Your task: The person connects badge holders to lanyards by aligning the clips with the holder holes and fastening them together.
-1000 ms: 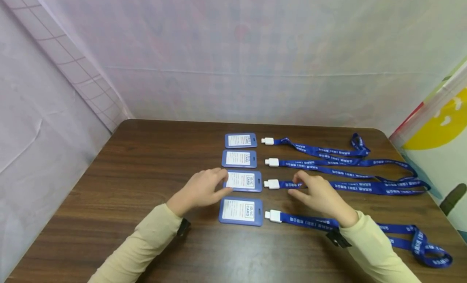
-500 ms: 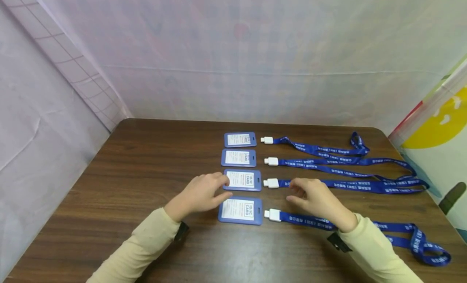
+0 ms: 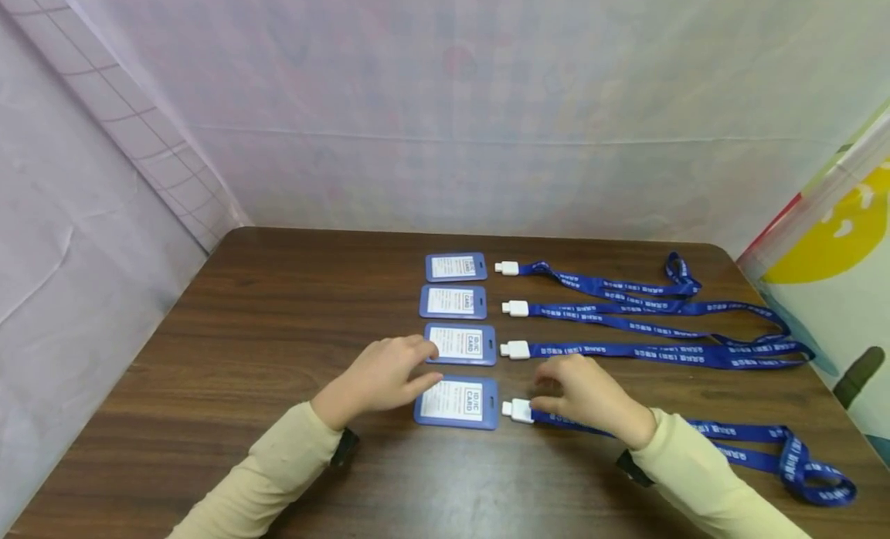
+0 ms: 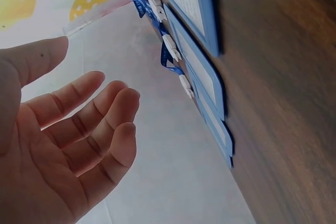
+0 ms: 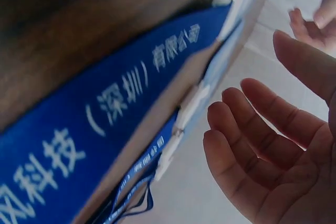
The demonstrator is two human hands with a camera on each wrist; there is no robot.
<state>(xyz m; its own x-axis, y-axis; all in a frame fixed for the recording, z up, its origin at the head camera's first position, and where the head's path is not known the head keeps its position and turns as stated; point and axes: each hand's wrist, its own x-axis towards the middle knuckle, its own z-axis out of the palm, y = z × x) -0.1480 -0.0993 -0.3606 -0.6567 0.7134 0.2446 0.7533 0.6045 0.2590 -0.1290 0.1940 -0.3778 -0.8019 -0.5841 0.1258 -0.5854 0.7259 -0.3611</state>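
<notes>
"On the counter (image 3: 278, 315), what does the head view tell?"

"Four blue card holders (image 3: 489, 386) lie in a column. Beside them, not joined, are four lanyards (image 3: 660, 354) with white clips (image 3: 518, 350). The left hand (image 3: 378, 373) is above the two nearer holders, the right hand (image 3: 591, 392) above the nearest lanyard."

"What could go wrong?"

"The right sleeve (image 3: 695, 462) crosses that strap, so it might drag its clip out of line, I think. Each holder contains one white card; the nearest reads ID/IC CARD."

"And the left wrist view?"

"This grip is slack, thumb parted from gently bent fingers, nothing held. If lowered carelessly, it could skew two holders together. Their cards are seen only at a slant."

"The right wrist view?"

"That grip is similarly loose and without load, near the strap. Bent fingers may catch the band. Cards I cannot tell there."
</notes>
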